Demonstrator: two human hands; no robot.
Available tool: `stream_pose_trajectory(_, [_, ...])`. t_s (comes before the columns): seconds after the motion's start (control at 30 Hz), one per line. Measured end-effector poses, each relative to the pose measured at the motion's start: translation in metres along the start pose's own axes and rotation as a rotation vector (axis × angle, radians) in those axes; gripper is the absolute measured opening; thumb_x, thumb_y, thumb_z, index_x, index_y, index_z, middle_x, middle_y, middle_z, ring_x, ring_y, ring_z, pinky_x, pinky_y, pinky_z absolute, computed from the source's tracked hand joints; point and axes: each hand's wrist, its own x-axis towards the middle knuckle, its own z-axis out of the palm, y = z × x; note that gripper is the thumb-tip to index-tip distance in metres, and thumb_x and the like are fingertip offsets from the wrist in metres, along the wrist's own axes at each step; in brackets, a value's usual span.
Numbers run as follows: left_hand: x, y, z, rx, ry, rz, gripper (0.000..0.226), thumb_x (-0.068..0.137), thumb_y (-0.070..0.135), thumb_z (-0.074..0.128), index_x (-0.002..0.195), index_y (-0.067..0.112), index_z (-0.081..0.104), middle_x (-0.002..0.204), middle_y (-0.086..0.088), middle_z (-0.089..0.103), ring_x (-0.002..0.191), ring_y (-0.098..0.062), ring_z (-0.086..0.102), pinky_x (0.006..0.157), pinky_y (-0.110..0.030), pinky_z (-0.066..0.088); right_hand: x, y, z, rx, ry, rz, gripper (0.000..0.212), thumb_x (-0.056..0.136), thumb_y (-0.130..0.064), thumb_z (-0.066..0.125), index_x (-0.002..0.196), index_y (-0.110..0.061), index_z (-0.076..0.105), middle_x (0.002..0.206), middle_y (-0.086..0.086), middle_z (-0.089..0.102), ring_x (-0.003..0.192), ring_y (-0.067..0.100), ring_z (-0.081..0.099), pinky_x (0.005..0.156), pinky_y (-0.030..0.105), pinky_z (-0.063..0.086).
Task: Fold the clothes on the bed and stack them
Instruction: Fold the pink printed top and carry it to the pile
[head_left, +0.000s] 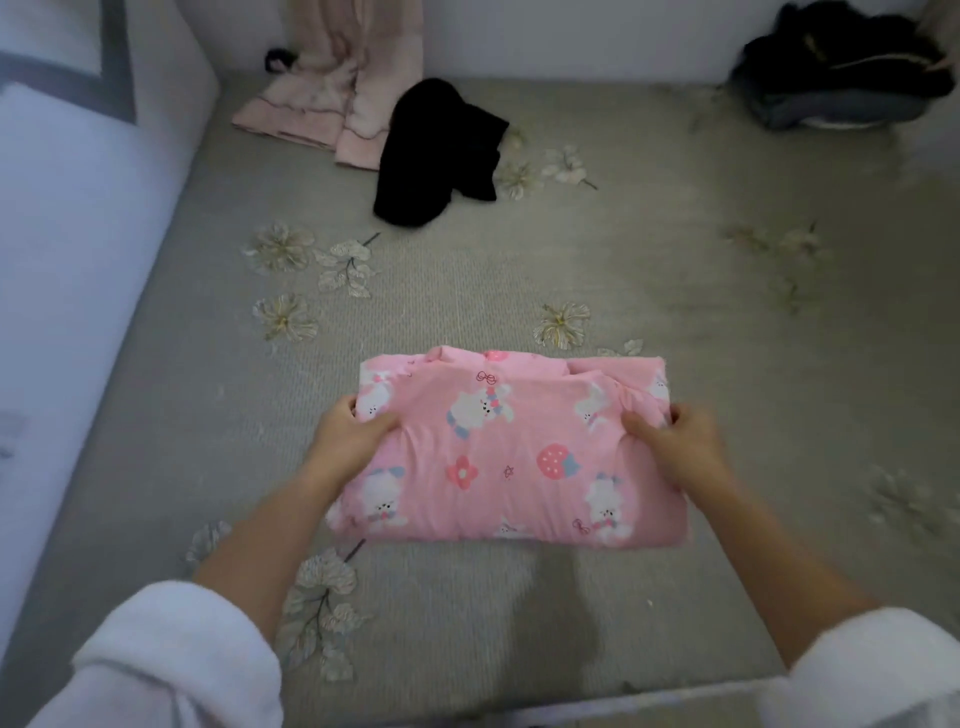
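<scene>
We have the pink printed garment (511, 452) folded into a compact rectangle near the middle of the bed's near edge, lying on the grey flowered bedspread (649, 249). Our left hand (345, 434) grips its left side, thumb on top and fingers curled under the fold, and our right hand (675, 441) grips the right side in the same way, so the bundle is held by both ends. Its far edge shows a few tucked layers that are not quite flush. We judge the folding of this piece to be nearly finished: what is in hand looks like either the last squaring-up or the lift to carry it off. The next move calls for keeping both ends level so the layers do not slide apart, and for choosing a spot where the stack will go. Farther up the bed, toward the far edge, a black garment (441, 156) lies crumpled and unfolded, touching a pale pink garment (332, 98) that runs up against the wall at the far-left corner. At the far-right corner sits a dark heap of clothing (841, 73); whether it is folded we cannot tell. A white pillow or headboard cushion (78, 234) lines the left edge.
</scene>
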Motion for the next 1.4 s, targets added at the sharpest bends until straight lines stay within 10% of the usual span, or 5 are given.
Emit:
stream_pose_trajectory(0.47, [-0.172, 0.143, 0.133, 0.041, -0.129, 0.400, 0.024, 0.076, 0.021, 0.069, 0.098, 0.021, 0.059, 0.085, 0.008, 0.065, 0.075, -0.013, 0.064, 0.066, -0.032, 0.052, -0.081, 0.111, -0.268, 0.202, 0.274, -0.069, 0.020, 0.075, -0.031, 0.078, 0.075, -0.015, 0.065, 0.068, -0.001, 0.064, 0.065, 0.019, 0.058, 0.054, 0.028, 0.040])
stream_pose_trajectory(0.73, [-0.285, 0.197, 0.280, 0.080, -0.230, 0.528, 0.021, 0.076, 0.022, 0.068, 0.097, 0.022, 0.063, 0.085, 0.004, 0.066, 0.076, -0.017, 0.063, 0.065, -0.030, 0.048, -0.114, 0.229, -0.425, 0.259, 0.380, -0.006, 0.020, 0.077, -0.028, 0.077, 0.071, -0.018, 0.061, 0.072, -0.001, 0.065, 0.069, 0.021, 0.061, 0.067, 0.038, 0.050])
stream_pose_trajectory(0.93, [-0.346, 0.256, 0.399, 0.063, -0.366, 0.647, 0.016, 0.077, 0.013, 0.068, 0.074, 0.025, 0.058, 0.072, 0.008, 0.063, 0.065, -0.014, 0.060, 0.055, -0.025, 0.047, -0.126, 0.303, -0.526, 0.247, 0.525, 0.058, 0.023, 0.079, -0.036, 0.073, 0.079, -0.016, 0.063, 0.070, -0.005, 0.063, 0.061, 0.010, 0.057, 0.048, 0.025, 0.035])
stream_pose_trajectory(1.4, [-0.401, 0.404, 0.724, 0.077, -0.553, 0.802, 0.019, 0.080, 0.024, 0.069, 0.098, 0.020, 0.062, 0.081, 0.011, 0.064, 0.070, -0.005, 0.061, 0.052, -0.022, 0.042, -0.018, 0.453, -0.737, 0.286, 0.761, 0.202, 0.028, 0.079, -0.028, 0.075, 0.077, -0.002, 0.065, 0.087, 0.019, 0.070, 0.063, 0.017, 0.054, 0.058, 0.030, 0.041])
